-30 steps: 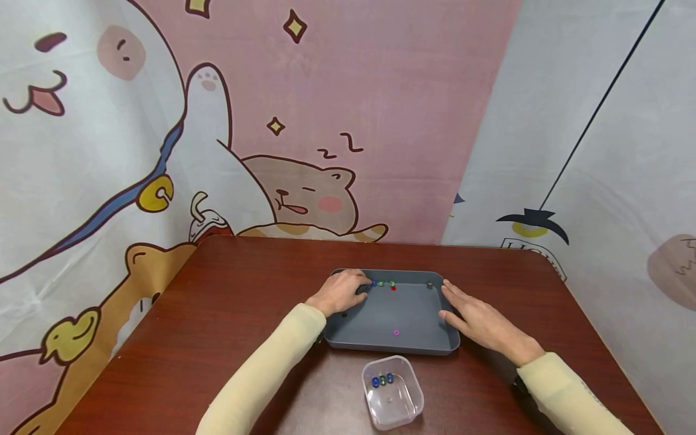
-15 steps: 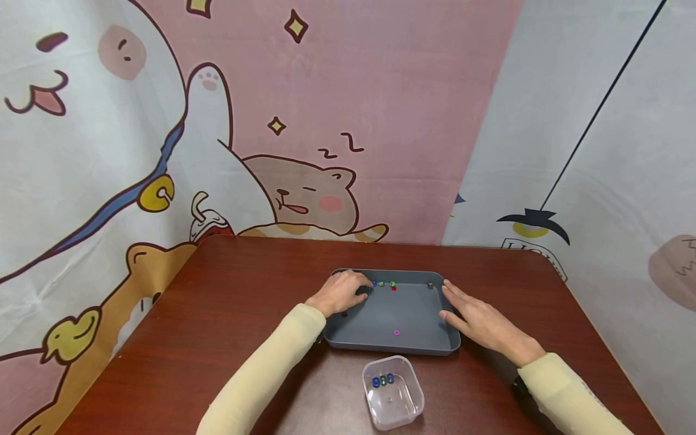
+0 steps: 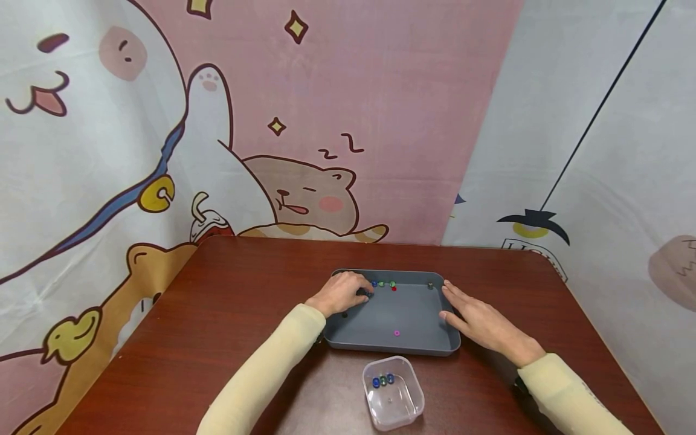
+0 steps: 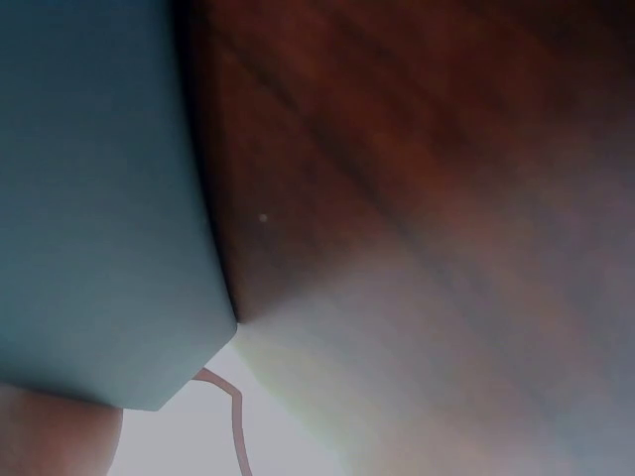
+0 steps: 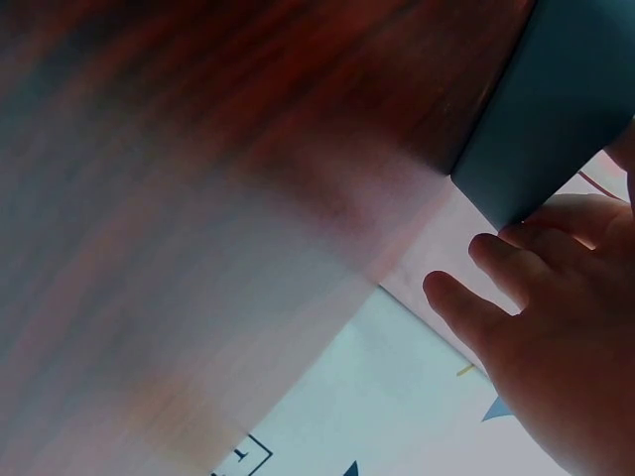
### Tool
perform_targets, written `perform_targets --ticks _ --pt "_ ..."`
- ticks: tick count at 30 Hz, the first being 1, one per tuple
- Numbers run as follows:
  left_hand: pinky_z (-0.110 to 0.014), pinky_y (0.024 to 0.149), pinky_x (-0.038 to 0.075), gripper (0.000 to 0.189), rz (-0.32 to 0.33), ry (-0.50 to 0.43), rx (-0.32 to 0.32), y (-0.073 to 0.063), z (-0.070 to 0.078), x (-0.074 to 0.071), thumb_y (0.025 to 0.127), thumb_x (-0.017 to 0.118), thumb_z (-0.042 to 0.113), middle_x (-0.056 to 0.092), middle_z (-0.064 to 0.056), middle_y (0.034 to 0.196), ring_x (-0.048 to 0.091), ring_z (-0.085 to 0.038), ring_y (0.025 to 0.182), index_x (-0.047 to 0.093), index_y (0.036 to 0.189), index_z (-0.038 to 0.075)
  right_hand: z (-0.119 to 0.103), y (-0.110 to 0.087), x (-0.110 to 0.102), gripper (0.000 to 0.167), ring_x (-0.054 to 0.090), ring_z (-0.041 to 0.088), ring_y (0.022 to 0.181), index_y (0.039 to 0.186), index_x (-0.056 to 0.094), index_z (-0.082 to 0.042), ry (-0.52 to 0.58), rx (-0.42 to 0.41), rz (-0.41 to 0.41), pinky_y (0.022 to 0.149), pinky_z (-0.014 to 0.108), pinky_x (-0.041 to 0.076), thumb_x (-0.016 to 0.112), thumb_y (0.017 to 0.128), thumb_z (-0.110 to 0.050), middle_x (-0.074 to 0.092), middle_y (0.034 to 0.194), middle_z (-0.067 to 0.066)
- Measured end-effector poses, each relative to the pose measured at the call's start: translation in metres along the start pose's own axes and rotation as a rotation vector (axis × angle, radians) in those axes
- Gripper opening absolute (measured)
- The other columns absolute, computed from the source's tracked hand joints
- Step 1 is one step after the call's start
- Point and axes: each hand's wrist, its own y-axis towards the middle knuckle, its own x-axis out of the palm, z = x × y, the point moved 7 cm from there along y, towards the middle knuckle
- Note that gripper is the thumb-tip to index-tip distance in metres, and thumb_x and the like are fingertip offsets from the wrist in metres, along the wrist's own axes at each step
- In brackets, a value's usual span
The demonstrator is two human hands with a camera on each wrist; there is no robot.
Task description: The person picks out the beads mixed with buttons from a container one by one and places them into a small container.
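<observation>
In the head view my left hand reaches over the left rim of a shallow grey tray, its fingers curved down at the far left corner. Small dark blue pieces show by its thumb and fingertips; I cannot tell whether they are pinched. Just right of those fingertips lie a blue marble and a green marble, with a small red piece in front. My right hand rests at the tray's right rim, fingers straight. The right wrist view has its fingers against the tray's outer wall.
A clear plastic box with three marbles stands in front of the tray. Inside the tray are a magenta ring, a dark green marble and a small dark piece. A printed cloth hangs behind the brown table.
My left fingertips have shifted slightly toward the tray's near side, and more of the dark blue pieces shows beside them. The right hand has stayed at the tray's right rim.
</observation>
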Motion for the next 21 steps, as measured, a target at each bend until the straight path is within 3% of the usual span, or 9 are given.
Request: perform_targets --ticks 21 --pt "-0.031 0.098 0.053 0.02 0.014 -0.014 0.024 -0.0014 0.0028 -0.0031 0.098 0.074 0.026 0.074 0.006 0.122 0.068 -0.012 0.114 0.08 0.116 0.02 0.0009 -0.0002 0.0009 0.072 0.041 0.043 0.145 0.155 0.04 0.007 -0.003 -0.006 0.001 0.111 0.06 0.039 0.065 0.103 -0.037 0.031 0.165 0.024"
